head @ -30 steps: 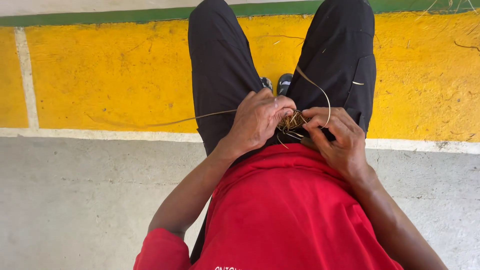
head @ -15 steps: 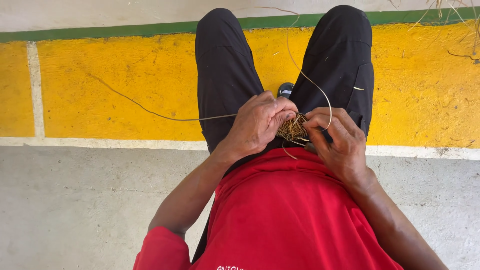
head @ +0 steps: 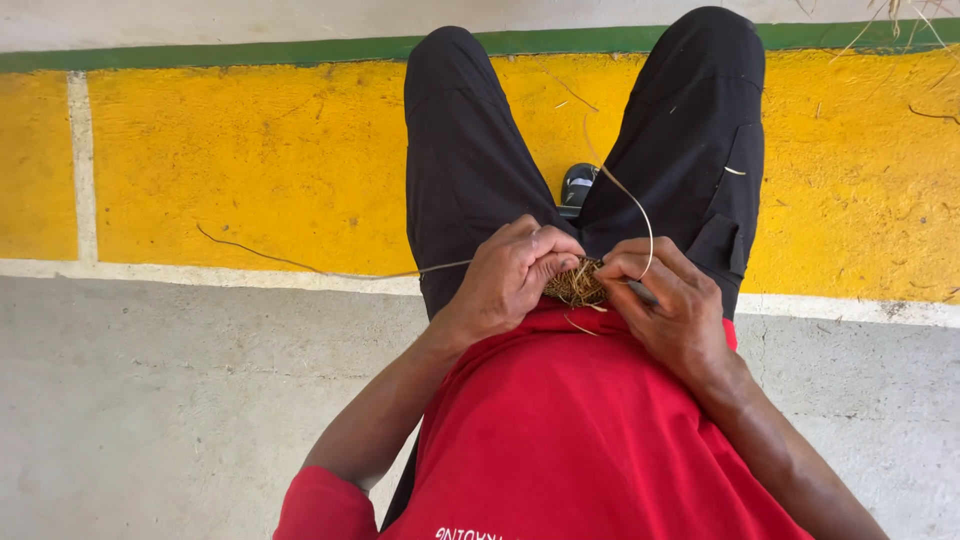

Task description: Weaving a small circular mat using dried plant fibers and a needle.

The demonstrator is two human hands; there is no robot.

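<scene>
I sit with black-trousered legs apart, looking down at my lap. My left hand (head: 512,272) and my right hand (head: 668,300) meet over a small woven bundle of dry straw-coloured fibre (head: 576,285) and both pinch it. A long thin strand (head: 300,265) trails from under my left hand out to the left across the yellow floor. Another strand (head: 632,198) loops up from my right fingers in an arc. A dark thin tool seems to lie under my right fingers, mostly hidden.
The floor ahead is a yellow painted band (head: 240,160) with a green stripe (head: 200,52) beyond it; bare grey concrete (head: 170,400) lies nearer. A dark shoe (head: 578,185) shows between my knees. Loose dry fibres (head: 890,20) lie at the top right.
The strand trailing left has dropped lower and shortened as it is drawn in. The loop at my right hand has shrunk. Both hands stay on the bundle.
</scene>
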